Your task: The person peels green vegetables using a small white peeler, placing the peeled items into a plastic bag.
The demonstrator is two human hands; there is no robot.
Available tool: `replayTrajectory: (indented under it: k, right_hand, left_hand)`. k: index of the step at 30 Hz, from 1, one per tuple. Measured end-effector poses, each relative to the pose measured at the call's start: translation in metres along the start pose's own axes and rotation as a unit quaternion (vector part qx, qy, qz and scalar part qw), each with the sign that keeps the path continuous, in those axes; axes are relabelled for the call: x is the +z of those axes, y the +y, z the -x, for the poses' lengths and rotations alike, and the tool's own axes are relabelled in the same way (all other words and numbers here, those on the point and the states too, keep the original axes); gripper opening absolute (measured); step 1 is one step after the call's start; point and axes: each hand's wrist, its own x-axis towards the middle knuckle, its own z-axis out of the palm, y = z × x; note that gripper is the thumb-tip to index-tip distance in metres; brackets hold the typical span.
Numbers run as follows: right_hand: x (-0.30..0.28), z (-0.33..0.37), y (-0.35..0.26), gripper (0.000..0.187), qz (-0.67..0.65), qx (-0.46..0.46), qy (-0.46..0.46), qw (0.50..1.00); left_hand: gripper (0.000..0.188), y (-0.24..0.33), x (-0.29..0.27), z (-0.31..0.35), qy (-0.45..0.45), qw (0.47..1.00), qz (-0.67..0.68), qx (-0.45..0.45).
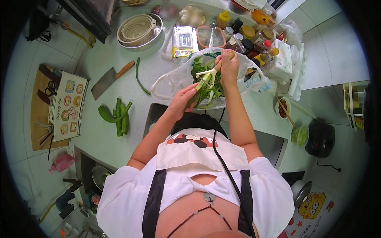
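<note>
My right hand is closed round the wooden handle of a Y-shaped peeler with a pale head. In my left hand is a long green gourd, partly pale where its skin is off. The peeler's head lies against the gourd's upper part. Both hands are over an open translucent plastic bag, which holds a heap of green peelings and leafy scraps. My fingers hide the gourd's lower end.
A cleaver, a thin green stalk and several green gourds lie on the left of the counter. Colanders in a metal bowl stand behind. Bottles and jars crowd the back right. A sink is close in front of me.
</note>
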Motion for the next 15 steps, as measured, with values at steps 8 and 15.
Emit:
replayTrajectory:
  k: [8,15]
  right_hand:
    - [-0.019,-0.013,-0.007,0.017,0.157,-0.091,0.085,0.98]
    - [-0.011,-0.003,-0.023,0.016,0.033,-0.068,0.062,0.995]
  left_hand:
    - [0.042,-0.007,-0.02,0.005,-0.051,0.996,0.077,0.014]
    - [0.029,-0.008,-0.012,-0.004,-0.02,0.99,0.136,0.031]
